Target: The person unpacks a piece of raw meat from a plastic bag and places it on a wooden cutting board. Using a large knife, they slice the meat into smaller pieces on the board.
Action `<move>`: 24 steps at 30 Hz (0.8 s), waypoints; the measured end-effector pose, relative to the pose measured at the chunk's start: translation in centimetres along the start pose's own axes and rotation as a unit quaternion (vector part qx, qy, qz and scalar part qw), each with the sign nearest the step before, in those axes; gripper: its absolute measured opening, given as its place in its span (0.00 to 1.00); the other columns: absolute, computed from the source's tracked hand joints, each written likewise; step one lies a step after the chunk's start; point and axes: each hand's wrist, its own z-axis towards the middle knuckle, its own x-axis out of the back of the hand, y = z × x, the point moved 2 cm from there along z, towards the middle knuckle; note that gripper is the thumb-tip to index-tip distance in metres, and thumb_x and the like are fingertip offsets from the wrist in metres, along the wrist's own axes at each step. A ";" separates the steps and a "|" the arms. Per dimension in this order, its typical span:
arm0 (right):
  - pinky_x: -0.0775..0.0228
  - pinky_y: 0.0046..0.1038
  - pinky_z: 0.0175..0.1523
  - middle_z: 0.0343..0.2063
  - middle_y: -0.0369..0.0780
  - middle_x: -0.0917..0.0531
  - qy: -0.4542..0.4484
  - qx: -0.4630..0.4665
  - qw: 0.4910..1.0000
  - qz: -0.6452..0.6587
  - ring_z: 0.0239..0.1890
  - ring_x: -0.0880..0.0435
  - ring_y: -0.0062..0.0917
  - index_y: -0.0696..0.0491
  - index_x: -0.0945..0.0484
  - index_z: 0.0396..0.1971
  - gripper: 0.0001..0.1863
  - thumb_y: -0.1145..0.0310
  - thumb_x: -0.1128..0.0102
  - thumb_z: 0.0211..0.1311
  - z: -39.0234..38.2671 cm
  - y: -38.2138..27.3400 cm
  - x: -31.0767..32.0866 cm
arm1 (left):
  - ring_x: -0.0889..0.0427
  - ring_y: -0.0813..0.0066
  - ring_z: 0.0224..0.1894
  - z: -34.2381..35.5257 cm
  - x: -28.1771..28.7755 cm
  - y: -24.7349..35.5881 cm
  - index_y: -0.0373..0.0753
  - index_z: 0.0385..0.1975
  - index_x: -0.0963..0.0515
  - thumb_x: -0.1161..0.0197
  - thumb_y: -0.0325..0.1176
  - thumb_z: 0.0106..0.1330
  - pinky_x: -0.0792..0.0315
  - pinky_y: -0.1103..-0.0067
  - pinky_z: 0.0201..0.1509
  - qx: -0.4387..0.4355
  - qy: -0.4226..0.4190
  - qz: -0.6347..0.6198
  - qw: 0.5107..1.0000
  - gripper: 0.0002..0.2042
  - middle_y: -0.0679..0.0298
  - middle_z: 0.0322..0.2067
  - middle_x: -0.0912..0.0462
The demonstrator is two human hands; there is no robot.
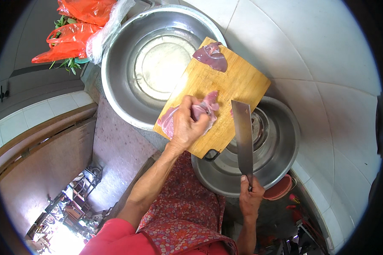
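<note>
A wooden cutting board (232, 80) lies slantwise across two metal basins. On it my left hand (187, 125) is closed on a piece of pale pink raw meat (168, 121), part of which sticks out beyond the fingers. A dark reddish piece of meat, like liver (212, 56), rests by the board's far corner, out of reach of both hands. My right hand (249, 197) grips a cleaver (242, 138) by its handle. The broad blade points away from me along the board's right edge, over the right basin.
The large basin (115, 100) at the far left holds clear liquid; a second basin (291, 144) sits to the right. Red plastic bags (74, 40) with green leaves stand at upper left. A white tiled wall (344, 55) closes the right side. Below it is a reddish bucket (280, 189).
</note>
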 end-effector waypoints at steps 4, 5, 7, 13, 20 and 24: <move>0.30 0.27 0.31 0.24 0.44 0.19 -0.031 -0.020 0.999 -0.011 0.25 0.21 0.22 0.62 0.19 0.47 0.12 0.72 0.41 0.68 -0.2 -0.6 0.1 | 0.34 0.87 0.26 1.4 1.7 0.4 0.38 0.44 0.32 0.45 0.25 0.63 0.38 0.84 0.27 0.076 -0.050 -0.089 0.992 0.10 0.71 0.24 0.31; 0.29 0.27 0.31 0.25 0.45 0.18 -0.033 -0.015 0.999 -0.013 0.25 0.21 0.23 0.62 0.19 0.47 0.13 0.72 0.41 0.67 -0.2 -0.7 0.0 | 0.35 0.86 0.26 1.5 2.0 0.7 0.38 0.45 0.33 0.45 0.26 0.64 0.38 0.84 0.27 0.091 -0.071 -0.072 0.991 0.11 0.71 0.24 0.31; 0.28 0.28 0.32 0.27 0.47 0.16 -0.040 -0.002 0.999 -0.022 0.25 0.19 0.25 0.63 0.19 0.47 0.13 0.72 0.40 0.67 0.0 -0.9 -0.3 | 0.33 0.83 0.26 1.6 1.8 -0.5 0.37 0.45 0.32 0.45 0.27 0.64 0.37 0.81 0.27 0.055 -0.090 -0.061 0.993 0.11 0.69 0.24 0.30; 0.27 0.29 0.32 0.29 0.51 0.15 -0.034 0.031 0.999 -0.025 0.26 0.16 0.27 0.63 0.18 0.48 0.14 0.73 0.40 0.65 1.0 -1.8 -0.4 | 0.25 0.59 0.37 0.2 -0.4 0.2 0.35 0.38 0.25 0.35 0.27 0.57 0.30 0.67 0.45 -0.243 0.001 0.179 0.954 0.11 0.54 0.36 0.24; 0.27 0.29 0.31 0.30 0.50 0.15 -0.063 0.021 0.990 -0.124 0.24 0.16 0.31 0.62 0.18 0.48 0.14 0.74 0.38 0.64 2.2 -1.2 3.3 | 0.24 0.58 0.47 -2.9 -1.7 -0.5 0.35 0.41 0.21 0.30 0.26 0.49 0.28 0.60 0.55 -0.359 -0.004 0.269 0.894 0.17 0.56 0.42 0.25; 0.25 0.33 0.32 0.29 0.50 0.15 -0.082 0.164 0.966 -0.183 0.27 0.15 0.39 0.61 0.19 0.49 0.18 0.78 0.35 0.57 3.5 -1.2 4.8 | 0.23 0.58 0.47 -3.0 -1.1 -0.8 0.34 0.38 0.18 0.33 0.26 0.46 0.28 0.58 0.60 -0.387 -0.051 0.267 0.881 0.16 0.57 0.40 0.24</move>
